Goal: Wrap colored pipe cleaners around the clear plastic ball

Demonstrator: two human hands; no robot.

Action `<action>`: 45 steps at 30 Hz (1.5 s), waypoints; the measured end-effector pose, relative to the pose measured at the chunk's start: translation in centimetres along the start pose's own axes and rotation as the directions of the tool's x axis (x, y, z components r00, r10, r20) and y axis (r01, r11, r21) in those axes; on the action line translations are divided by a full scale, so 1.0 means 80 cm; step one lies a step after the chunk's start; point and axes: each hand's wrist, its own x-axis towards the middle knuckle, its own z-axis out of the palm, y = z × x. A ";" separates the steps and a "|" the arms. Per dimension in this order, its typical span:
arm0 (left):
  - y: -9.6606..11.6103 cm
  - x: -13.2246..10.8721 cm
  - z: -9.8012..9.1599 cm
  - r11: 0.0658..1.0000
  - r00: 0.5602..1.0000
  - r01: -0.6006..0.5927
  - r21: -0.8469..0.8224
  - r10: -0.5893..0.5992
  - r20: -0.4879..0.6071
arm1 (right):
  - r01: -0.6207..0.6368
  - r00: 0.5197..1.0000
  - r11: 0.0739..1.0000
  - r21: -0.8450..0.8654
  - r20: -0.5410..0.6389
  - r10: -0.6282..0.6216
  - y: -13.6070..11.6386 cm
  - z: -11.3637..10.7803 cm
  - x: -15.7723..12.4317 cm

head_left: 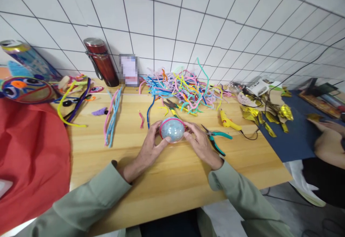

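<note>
A clear plastic ball (174, 131) with a pink pipe cleaner around its rim sits between my two hands over the wooden table. My left hand (152, 145) grips its left side, with the thumb on the lower front. On the right side, my right hand (198, 140) holds it with bent fingers. Just behind the ball lie pliers with yellow handles (174, 112), partly hidden by it. Teal-handled pliers (219, 135) rest open beside my right hand. A blue pipe cleaner (149, 113) and a short pink piece (141, 120) lie beyond my left hand.
A heap of coloured pipe cleaners (183, 89) lies against the tiled wall. A yellow glue gun (228, 121) with a cord lies at right, near gold foil scraps (269, 116). A red flask (101, 62) stands at the back left; red cloth (35, 158) covers the left side. Another person's arm (329, 141) shows at far right.
</note>
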 end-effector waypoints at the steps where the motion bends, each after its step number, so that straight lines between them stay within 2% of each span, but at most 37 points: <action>1: 0.000 0.000 0.000 1.000 1.000 -0.018 0.019 0.018 0.000 | 0.005 1.000 1.000 -0.002 -0.005 -0.005 0.001 0.001 0.001; 7: 0.000 0.003 -0.001 0.995 0.999 -0.050 0.083 0.049 0.023 | 0.006 0.998 1.000 -0.029 -0.062 -0.008 0.007 0.003 -0.001; 9: 0.000 0.003 -0.001 0.996 0.999 -0.038 0.083 0.036 0.018 | 0.011 0.996 0.999 -0.049 -0.093 -0.015 0.004 -0.010 0.002; 11: 0.000 0.003 0.000 0.997 0.999 -0.026 0.075 0.025 0.021 | 0.043 0.989 0.994 -0.104 -0.136 -0.057 -0.001 -0.035 0.014; 13: -0.002 0.002 0.000 0.997 0.999 -0.021 0.069 0.019 0.025 | 0.085 0.973 0.974 -0.208 -0.193 -0.127 -0.006 -0.070 0.042; 15: -0.003 0.002 0.001 0.997 0.999 -0.025 0.073 0.023 0.024 | 0.093 0.950 0.939 -0.332 -0.254 -0.183 -0.010 -0.105 0.083; 18: -0.003 0.002 0.001 0.996 0.999 -0.035 0.086 0.034 0.019 | 0.003 0.946 0.870 -0.494 -0.280 -0.162 -0.006 -0.136 0.158; 22: -0.002 0.002 0.001 0.995 0.999 -0.033 0.099 0.030 0.030 | -0.155 0.980 0.713 -0.683 -0.198 0.024 0.014 -0.128 0.234; 24: -0.001 0.002 0.002 0.995 0.999 -0.024 0.099 0.021 0.033 | -0.182 0.982 0.645 -0.742 -0.169 0.084 0.025 -0.116 0.254; 26: -0.001 0.002 0.002 0.995 0.999 -0.022 0.099 0.019 0.029 | -0.185 0.983 0.618 -0.764 -0.156 0.101 0.036 -0.105 0.265; 31: -0.002 0.002 0.004 0.994 0.999 -0.046 0.103 0.046 0.006 | -0.194 0.981 0.596 -0.779 -0.172 0.094 0.051 -0.103 0.277; 35: -0.003 0.003 0.004 0.994 0.999 -0.052 0.093 0.052 0.008 | -0.221 0.968 0.589 -0.778 -0.246 0.037 0.048 -0.127 0.273; 38: -0.004 0.004 0.004 0.994 0.999 -0.050 0.093 0.049 0.013 | -0.204 0.941 0.621 -0.757 -0.326 -0.088 0.044 -0.154 0.252; 41: -0.004 0.005 0.003 0.995 0.999 -0.053 0.086 0.052 0.014 | -0.124 0.884 0.677 -0.726 -0.391 -0.257 0.043 -0.173 0.217; 43: -0.003 0.006 0.002 0.995 0.998 -0.052 0.084 0.050 0.028 | -0.092 0.872 0.698 -0.710 -0.396 -0.289 0.043 -0.177 0.196; 45: -0.001 0.007 0.002 0.995 0.998 -0.052 0.085 0.050 0.029 | -0.090 0.879 0.713 -0.696 -0.392 -0.272 0.041 -0.175 0.184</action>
